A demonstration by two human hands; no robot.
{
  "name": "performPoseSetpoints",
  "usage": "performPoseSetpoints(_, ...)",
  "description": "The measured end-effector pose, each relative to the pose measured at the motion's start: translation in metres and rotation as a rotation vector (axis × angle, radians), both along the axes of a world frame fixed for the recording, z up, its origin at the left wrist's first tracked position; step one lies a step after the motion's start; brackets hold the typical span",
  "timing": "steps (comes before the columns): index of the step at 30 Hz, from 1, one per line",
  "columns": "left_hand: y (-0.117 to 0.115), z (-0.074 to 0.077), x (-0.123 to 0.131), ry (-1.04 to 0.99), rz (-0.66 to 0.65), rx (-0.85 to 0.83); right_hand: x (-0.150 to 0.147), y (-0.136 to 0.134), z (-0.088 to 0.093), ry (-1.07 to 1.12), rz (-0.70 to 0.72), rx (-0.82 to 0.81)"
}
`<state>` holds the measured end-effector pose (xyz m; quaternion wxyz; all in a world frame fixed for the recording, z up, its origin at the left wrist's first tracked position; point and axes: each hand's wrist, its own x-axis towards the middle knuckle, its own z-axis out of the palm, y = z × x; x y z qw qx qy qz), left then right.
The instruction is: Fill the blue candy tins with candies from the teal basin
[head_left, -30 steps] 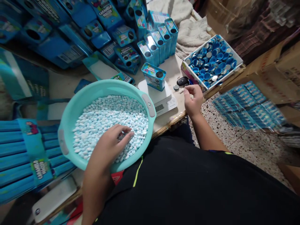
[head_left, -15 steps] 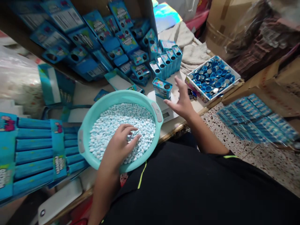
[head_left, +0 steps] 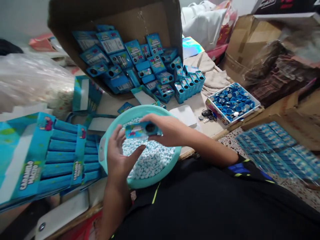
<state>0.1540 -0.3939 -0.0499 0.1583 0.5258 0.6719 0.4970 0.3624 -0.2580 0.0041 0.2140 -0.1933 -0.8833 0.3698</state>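
My right hand (head_left: 165, 129) is closed around a small blue candy box (head_left: 137, 130) with a dark round hole in its end, held tilted over the bowl. Facing it from the left, my left hand (head_left: 123, 153) has its fingers and thumb apart, close to the box's other end. Beneath both hands, the turquoise bowl (head_left: 172, 168) holds a heap of small white and pale blue candies (head_left: 150, 163). A white scale (head_left: 184, 115) lies on the table just beyond the bowl.
Blue caps fill a white tray (head_left: 233, 101), with keys (head_left: 208, 115) beside it. A large carton (head_left: 160, 16) of blue boxes stands behind the bowl. Several boxes form a row (head_left: 190, 86). Display packs (head_left: 61, 156) sit at left, above a white phone-like object (head_left: 63, 211).
My right hand has taken the candy box off the scale and brought it over the bowl. My left hand has lifted from the candies and opened. The view has shifted.
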Motion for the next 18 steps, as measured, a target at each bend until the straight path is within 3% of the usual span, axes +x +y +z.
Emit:
performPoseSetpoints(2,-0.002,-0.002,-0.006,-0.051,-0.035,-0.162,-0.014,-0.005,-0.008,-0.103,0.084,-0.052)
performPoseSetpoints(3,-0.003,-0.003,-0.008,-0.059,-0.032,-0.209,-0.018,-0.005,-0.015,-0.141,0.060,-0.040)
performPoseSetpoints(7,-0.001,-0.009,-0.012,-0.083,0.120,-0.114,-0.022,-0.001,-0.040,-0.386,-0.157,0.165)
performPoseSetpoints(12,0.004,-0.019,-0.014,-0.159,0.241,-0.002,-0.023,-0.015,-0.050,-0.838,0.086,0.211)
performPoseSetpoints(18,-0.001,-0.025,-0.008,-0.181,0.096,-0.108,-0.033,-0.039,-0.049,-0.887,0.190,0.274)
